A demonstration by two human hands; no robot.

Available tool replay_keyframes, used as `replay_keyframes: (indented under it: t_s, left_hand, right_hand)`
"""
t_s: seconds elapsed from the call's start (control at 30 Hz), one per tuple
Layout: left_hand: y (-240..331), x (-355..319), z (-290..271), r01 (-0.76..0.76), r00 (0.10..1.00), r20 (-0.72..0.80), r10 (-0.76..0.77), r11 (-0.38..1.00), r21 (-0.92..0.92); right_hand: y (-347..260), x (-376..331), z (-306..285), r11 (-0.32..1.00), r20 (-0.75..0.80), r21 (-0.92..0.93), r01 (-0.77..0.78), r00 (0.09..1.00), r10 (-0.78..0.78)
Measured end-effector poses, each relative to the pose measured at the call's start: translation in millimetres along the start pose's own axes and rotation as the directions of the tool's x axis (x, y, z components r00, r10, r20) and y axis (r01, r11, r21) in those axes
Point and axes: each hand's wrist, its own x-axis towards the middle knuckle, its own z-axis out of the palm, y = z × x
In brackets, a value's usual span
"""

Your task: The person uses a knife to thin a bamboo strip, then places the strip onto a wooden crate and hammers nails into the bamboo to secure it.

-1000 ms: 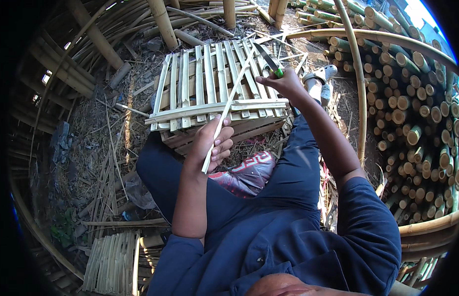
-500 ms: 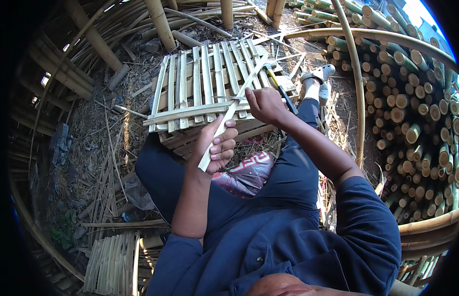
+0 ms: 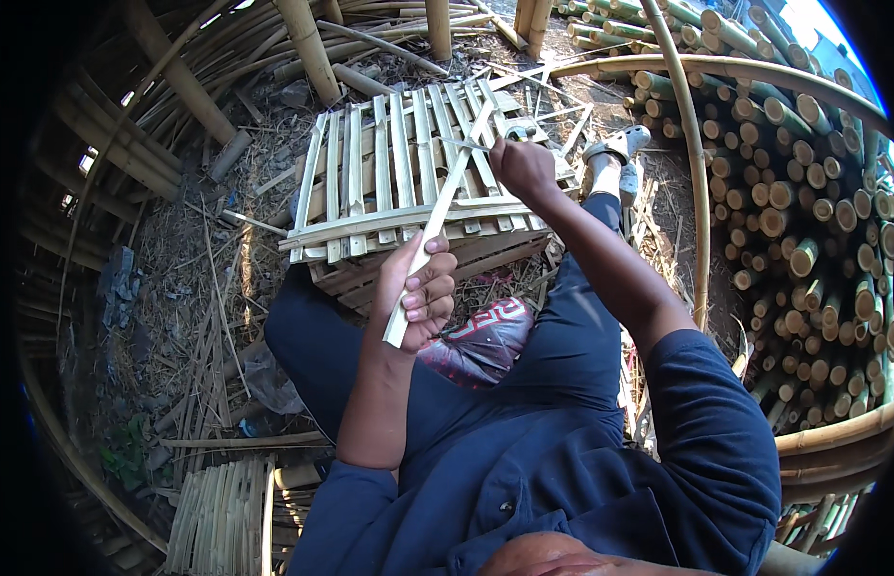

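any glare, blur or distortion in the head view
All in the head view: the upper-right sky is washed out; the bamboo rail looks bowed near the rim; black fills the corners; sunlight streaks the shaded ground at left; the bamboo strip looks fairly sharp; the knife shows too thinly to judge.

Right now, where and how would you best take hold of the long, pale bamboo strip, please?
Probably by its near part, from the person's left, as the left grip does: the pale bamboo strip is narrow and slants away, and the thin-bladed metal knife at its far part makes that end seem riskier.
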Motion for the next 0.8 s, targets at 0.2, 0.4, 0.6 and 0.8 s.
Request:
replay_keyframes:
  t_s: [0.2, 0.4, 0.6, 0.8]
  left_hand:
    - [-2, -6, 6, -0.046, 0.988, -0.136, 0.073, 0.980, 0.192]
    - [-18, -3, 16, -0.042, 0.960, -0.235, 0.152, 0.908, 0.416]
    - [-18, -15, 30, 0.012, 0.974, -0.213, 0.070, 0.932, 0.363]
    - [-10, -4, 12, -0.060, 0.995, -0.061, 0.077, 0.969, 0.240]
  right_hand:
    - [-31, 8, -41, 0.994, 0.105, 0.072, 0.086, 0.990, -0.093]
    - [-38, -13, -36, 0.937, -0.043, 0.063, 0.344, 0.939, -0.342]
    - [37, 30, -35, 0.930, 0.243, -0.075, -0.360, 0.898, 0.367]
    - [-23, 11, -69, 0.517, 0.552, 0.543, -0.662, 0.745, 0.374]
